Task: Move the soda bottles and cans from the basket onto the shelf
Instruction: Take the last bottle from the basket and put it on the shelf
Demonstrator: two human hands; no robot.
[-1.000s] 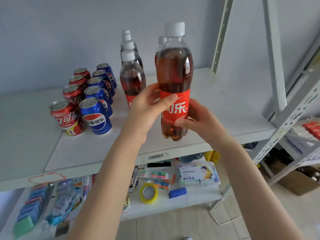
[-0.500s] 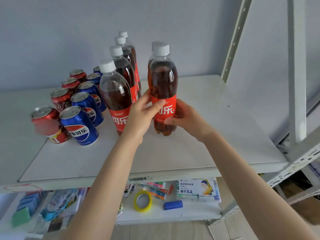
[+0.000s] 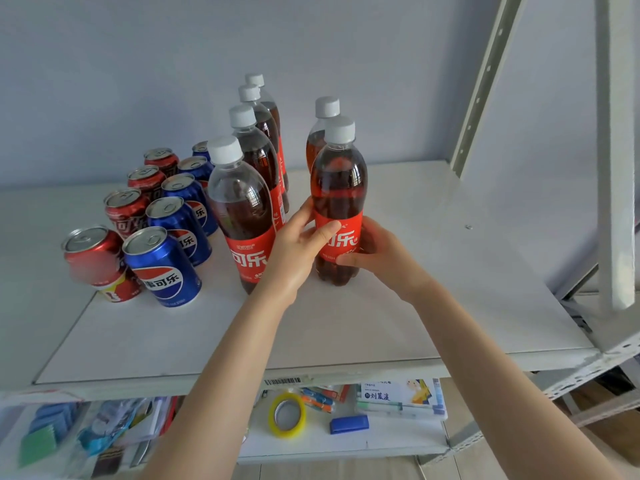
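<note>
Squarely on the shelf (image 3: 467,306), a full cola bottle (image 3: 338,181) stood upright between a person's hands, the left hand (image 3: 298,252) and right hand (image 3: 379,258) both curled round its red label, just in front of a second bottle (image 3: 320,133). Full and smooth-sided, it likely handled heavy and slightly slippery, best gripped at the label band. A row of bottles (image 3: 242,188) stood close on its left; open board lay to the right, short of the steel post (image 3: 485,81).
</note>
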